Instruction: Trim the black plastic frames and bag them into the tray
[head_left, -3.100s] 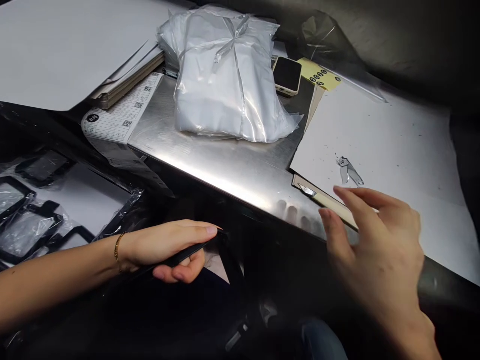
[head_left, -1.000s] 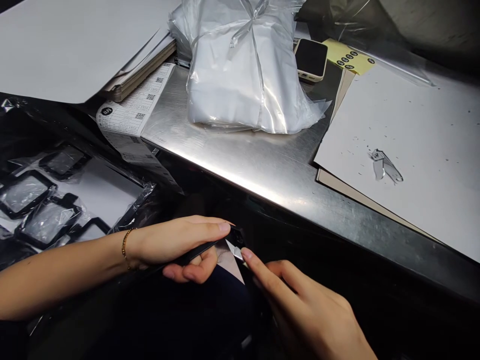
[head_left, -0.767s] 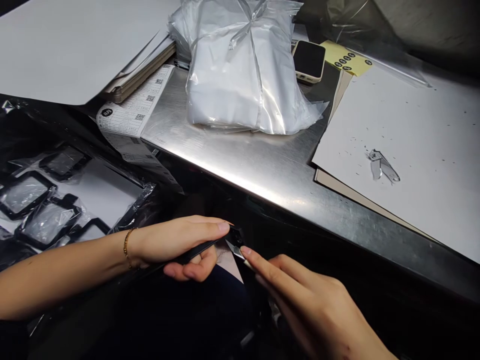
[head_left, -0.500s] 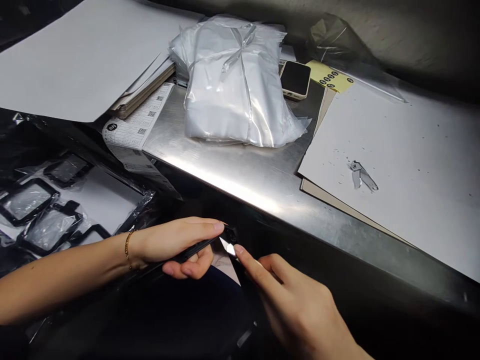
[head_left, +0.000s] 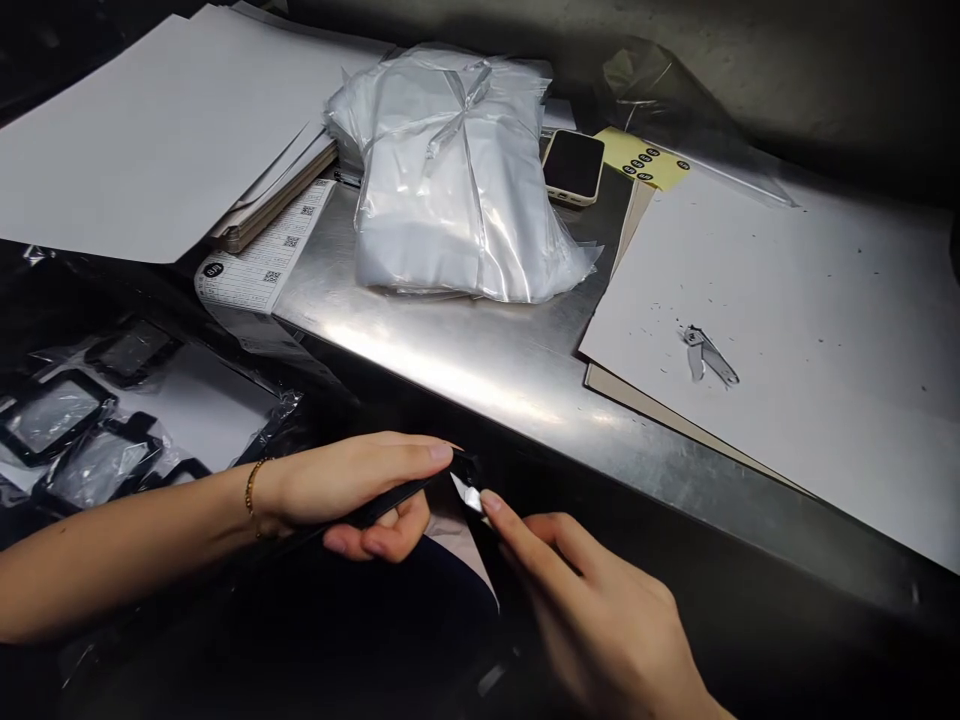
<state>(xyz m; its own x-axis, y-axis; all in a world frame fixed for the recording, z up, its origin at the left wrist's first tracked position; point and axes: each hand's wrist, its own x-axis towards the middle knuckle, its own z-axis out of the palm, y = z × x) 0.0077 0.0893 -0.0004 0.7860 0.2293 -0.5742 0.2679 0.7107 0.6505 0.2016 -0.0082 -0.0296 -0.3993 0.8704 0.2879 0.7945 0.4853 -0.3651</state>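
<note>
My left hand (head_left: 375, 490), with a bracelet at the wrist, is closed around a thin black part (head_left: 396, 497), thumb on top and fingers curled beneath. The far end of that part sticks out past the thumb, toward my right hand. A small knife (head_left: 468, 496) with a shiny pointed blade is in my right hand (head_left: 600, 600), its index finger laid along the blade. The blade is at the black part's end; whether it touches I cannot tell. My right palm hides the knife's handle.
Black frames (head_left: 97, 465) in clear plastic lie at the left. On the metal table (head_left: 450, 345) are a bundle of clear bags (head_left: 442, 200), a phone (head_left: 574, 165), yellow sticker sheet (head_left: 645, 158), label strip (head_left: 255, 265) and white boards (head_left: 150, 130). Nail clippers (head_left: 709, 357) lie among dark specks on a white sheet (head_left: 825, 330).
The view has shifted a little, so the table things sit slightly further left. Both hands keep their grips, and the blade stays close to the black part's end.
</note>
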